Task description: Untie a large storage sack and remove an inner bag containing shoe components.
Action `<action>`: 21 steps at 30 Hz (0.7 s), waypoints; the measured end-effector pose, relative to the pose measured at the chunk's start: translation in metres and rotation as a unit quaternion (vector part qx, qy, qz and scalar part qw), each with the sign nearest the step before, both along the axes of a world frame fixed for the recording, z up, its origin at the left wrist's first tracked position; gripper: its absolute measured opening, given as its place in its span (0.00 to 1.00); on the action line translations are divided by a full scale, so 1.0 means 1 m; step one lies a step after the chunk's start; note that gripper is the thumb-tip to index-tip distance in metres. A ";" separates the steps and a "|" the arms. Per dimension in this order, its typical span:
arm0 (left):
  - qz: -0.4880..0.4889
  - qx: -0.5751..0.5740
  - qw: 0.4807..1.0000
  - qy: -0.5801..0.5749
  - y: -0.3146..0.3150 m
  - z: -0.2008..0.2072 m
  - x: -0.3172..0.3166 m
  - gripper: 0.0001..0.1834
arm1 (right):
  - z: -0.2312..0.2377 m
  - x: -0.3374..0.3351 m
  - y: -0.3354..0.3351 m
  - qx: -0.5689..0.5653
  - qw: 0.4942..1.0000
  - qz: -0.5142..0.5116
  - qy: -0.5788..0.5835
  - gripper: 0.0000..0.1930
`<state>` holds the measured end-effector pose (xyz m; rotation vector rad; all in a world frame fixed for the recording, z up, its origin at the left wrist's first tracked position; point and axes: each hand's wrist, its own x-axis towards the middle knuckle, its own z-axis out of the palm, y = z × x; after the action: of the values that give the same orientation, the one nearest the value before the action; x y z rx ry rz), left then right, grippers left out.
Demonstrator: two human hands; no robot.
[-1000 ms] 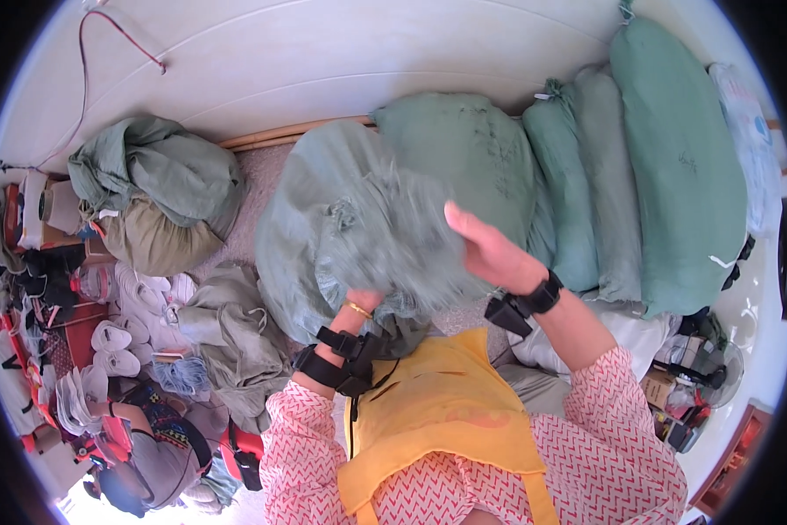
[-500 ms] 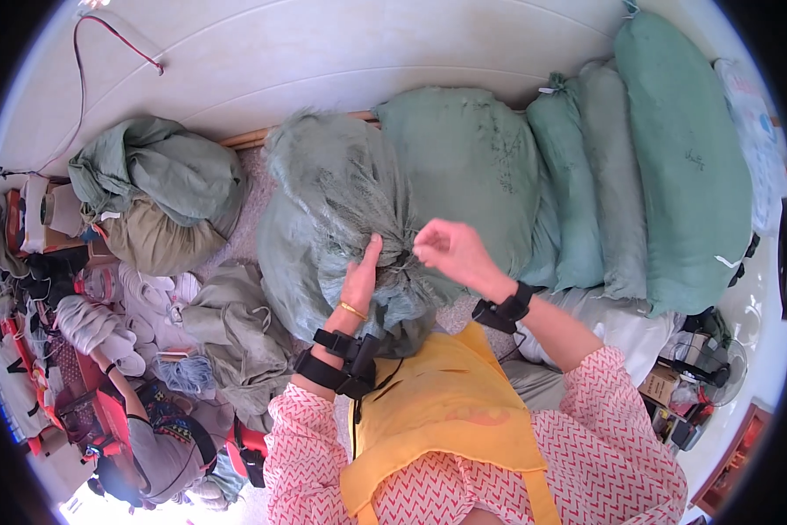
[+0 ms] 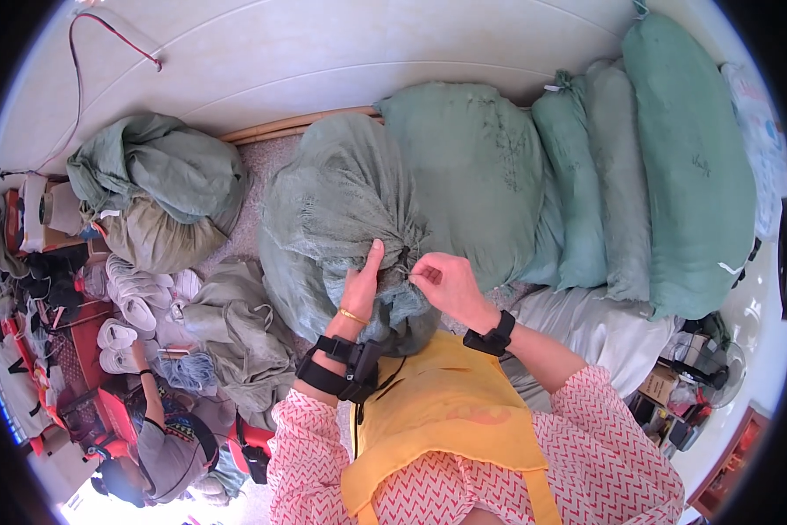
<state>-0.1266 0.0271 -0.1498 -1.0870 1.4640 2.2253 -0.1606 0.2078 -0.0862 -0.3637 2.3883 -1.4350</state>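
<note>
By the wall (image 3: 323,52), the bag (image 3: 345,188) has settled, so left hand (image 3: 361,283) holds it while right hand (image 3: 450,285) pinches string (image 3: 407,272).

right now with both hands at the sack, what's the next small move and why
I'd probably try a gentle tug with the right hand, the left hand braced: the right is pinched beside the gathered part of the sack, seemingly on something thin, while the left rests against the bunched cloth.
</note>
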 end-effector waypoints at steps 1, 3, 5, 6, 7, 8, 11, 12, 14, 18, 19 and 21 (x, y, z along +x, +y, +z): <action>0.013 -0.003 1.000 0.001 0.001 -0.002 0.000 0.34 | 0.000 0.001 0.000 0.004 1.000 0.004 -0.019 0.06; 0.028 -0.006 1.000 0.002 0.002 -0.005 0.002 0.28 | 0.006 0.002 -0.003 0.000 1.000 -0.023 -0.013 0.07; 0.039 -0.002 0.998 0.046 0.002 -0.007 0.004 0.25 | 0.016 0.000 -0.007 -0.003 0.999 -0.050 -0.007 0.09; 0.038 -0.001 0.998 0.046 0.003 -0.006 0.004 0.25 | 0.021 -0.002 -0.009 0.004 0.999 -0.036 0.034 0.10; 0.032 0.011 0.999 0.041 0.003 -0.005 0.003 0.23 | 0.023 -0.004 -0.009 0.011 0.997 -0.021 0.075 0.11; 0.025 0.023 0.999 0.037 0.003 -0.005 0.003 0.22 | 0.018 -0.003 -0.008 0.012 0.997 -0.023 0.075 0.11; 0.035 0.028 0.998 0.051 0.001 -0.020 0.007 0.23 | 0.007 -0.003 -0.005 0.006 0.995 0.015 0.100 0.10; 0.035 0.028 0.998 0.050 0.001 -0.020 0.007 0.23 | 0.008 -0.002 -0.004 0.001 0.988 0.040 0.149 0.08; 0.054 0.064 0.996 0.039 0.000 -0.020 0.007 0.25 | 0.007 0.001 0.000 -0.005 0.978 0.066 0.197 0.06; 0.048 0.065 0.996 0.025 0.000 -0.021 0.008 0.26 | 0.011 0.016 0.005 0.004 0.985 0.158 0.070 0.04; 0.050 0.070 0.996 0.022 0.001 -0.020 0.008 0.26 | 0.013 0.018 0.005 0.027 0.992 0.125 0.010 0.04; 0.053 0.074 0.996 0.020 0.002 -0.021 0.009 0.26 | 0.013 0.012 0.001 0.043 0.998 0.043 0.006 0.05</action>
<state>-0.1178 0.0287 -0.1705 -1.1026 1.2589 2.3981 -0.1482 0.2091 -0.0729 -0.4493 2.4028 -1.2922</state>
